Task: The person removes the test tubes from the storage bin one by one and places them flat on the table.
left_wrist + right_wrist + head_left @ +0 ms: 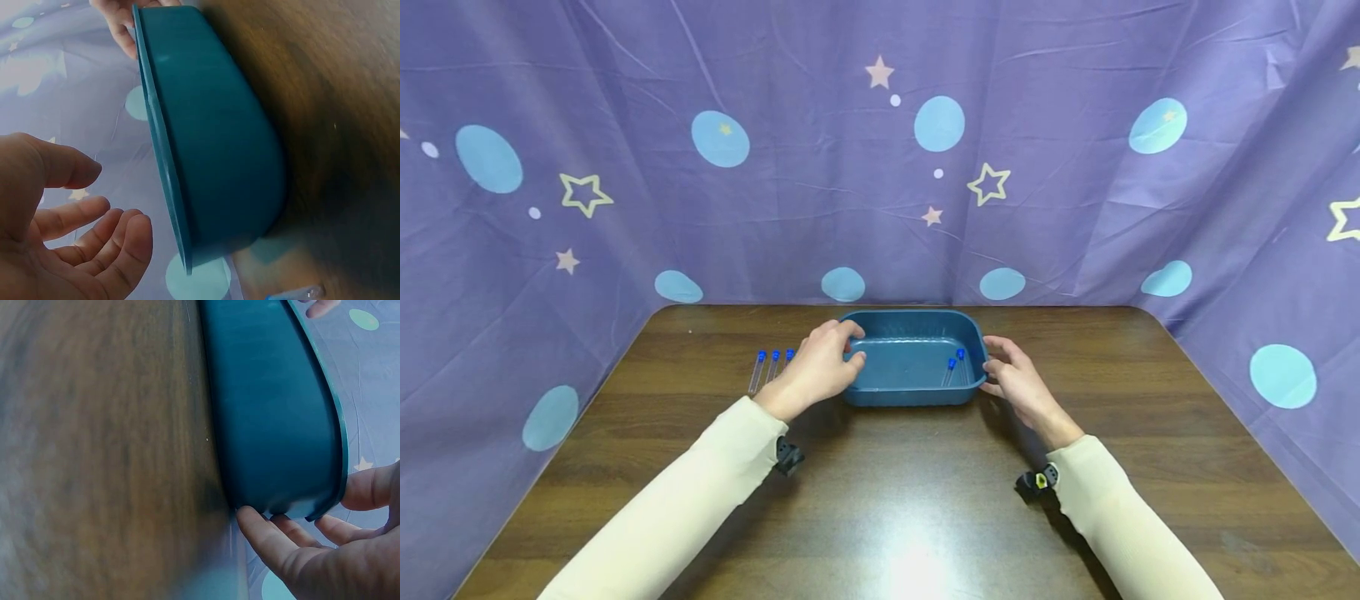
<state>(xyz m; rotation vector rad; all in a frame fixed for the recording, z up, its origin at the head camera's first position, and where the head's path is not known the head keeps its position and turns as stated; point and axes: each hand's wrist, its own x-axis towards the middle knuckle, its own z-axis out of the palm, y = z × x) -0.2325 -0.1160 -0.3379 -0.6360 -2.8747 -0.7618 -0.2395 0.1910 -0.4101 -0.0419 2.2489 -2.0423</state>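
Cream sleeves (662, 504), black wrist cameras (788, 456)

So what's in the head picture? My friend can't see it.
A right hand holds the right end of a blue tray; the left hand hovers above the other end. Two blue-capped tubes lie inside; others lie left of it on the table.

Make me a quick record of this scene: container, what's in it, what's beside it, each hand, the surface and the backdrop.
Container: blue tub
Inside: two blue-capped tubes, toward the right end
Beside: three blue-capped tubes visible to its left; the hand may hide more
Left hand: at the tub's left end, fingers loosely curved, apart from the rim
Right hand: holds the right end, fingers outside, thumb at the rim
Surface: brown wood-grain table
Backdrop: purple cloth with stars and blue spots
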